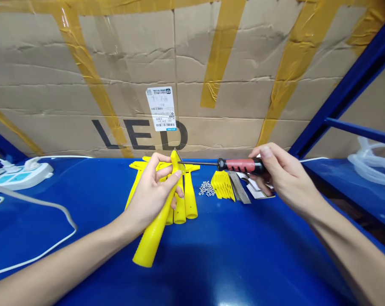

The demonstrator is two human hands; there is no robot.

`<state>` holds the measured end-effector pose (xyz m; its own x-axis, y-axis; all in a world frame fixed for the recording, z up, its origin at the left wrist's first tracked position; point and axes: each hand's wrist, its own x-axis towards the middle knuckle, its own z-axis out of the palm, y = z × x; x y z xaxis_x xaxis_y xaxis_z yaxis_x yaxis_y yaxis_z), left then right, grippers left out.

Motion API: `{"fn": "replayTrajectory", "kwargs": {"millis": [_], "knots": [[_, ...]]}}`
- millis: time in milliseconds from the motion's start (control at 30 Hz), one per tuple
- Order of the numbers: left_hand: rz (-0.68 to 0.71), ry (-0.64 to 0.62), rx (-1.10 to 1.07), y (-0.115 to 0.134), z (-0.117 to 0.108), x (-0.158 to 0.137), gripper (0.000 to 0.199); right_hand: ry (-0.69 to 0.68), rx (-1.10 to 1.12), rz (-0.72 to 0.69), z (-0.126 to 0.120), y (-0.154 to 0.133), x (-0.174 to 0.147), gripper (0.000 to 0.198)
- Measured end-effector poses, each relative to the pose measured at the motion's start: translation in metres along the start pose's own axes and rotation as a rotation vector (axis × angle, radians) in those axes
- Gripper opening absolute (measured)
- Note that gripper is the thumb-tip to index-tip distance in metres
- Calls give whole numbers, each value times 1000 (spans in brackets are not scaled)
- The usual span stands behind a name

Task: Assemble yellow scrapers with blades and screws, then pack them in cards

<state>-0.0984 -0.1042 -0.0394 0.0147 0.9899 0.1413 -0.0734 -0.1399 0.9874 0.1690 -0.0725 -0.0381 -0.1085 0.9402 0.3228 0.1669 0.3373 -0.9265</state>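
My left hand is wrapped round a yellow plastic scraper, its head tilted up and its round handle end towards me. A thin metal blade edge shows at the scraper's head. In my right hand is a screwdriver with a red and black handle, held level. Its shaft points left and the tip meets the scraper's head; the exact contact point is too small to make out. Behind my left hand lie several more yellow scraper handles, partly hidden by it.
Small metal nuts or screws, a row of yellow plates and grey metal blades lie on the blue table. A white power strip with cables is at left. A large cardboard box stands behind.
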Motion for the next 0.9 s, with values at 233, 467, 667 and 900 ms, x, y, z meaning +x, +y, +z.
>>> {"fn": "replayTrajectory", "kwargs": {"millis": [233, 467, 667, 900], "knots": [[-3, 25, 14, 3, -3, 1, 37, -93, 7, -36, 2, -3, -2, 26], [20, 2, 65, -1, -3, 1, 32, -104, -62, -113, 1, -4, -3, 33], [101, -9, 104, 0, -3, 0, 29, -91, -31, -67, 6, -9, -5, 32], [119, -14, 167, 3, -7, 2, 25, -22, 186, 170, 21, -6, -4, 33]]}}
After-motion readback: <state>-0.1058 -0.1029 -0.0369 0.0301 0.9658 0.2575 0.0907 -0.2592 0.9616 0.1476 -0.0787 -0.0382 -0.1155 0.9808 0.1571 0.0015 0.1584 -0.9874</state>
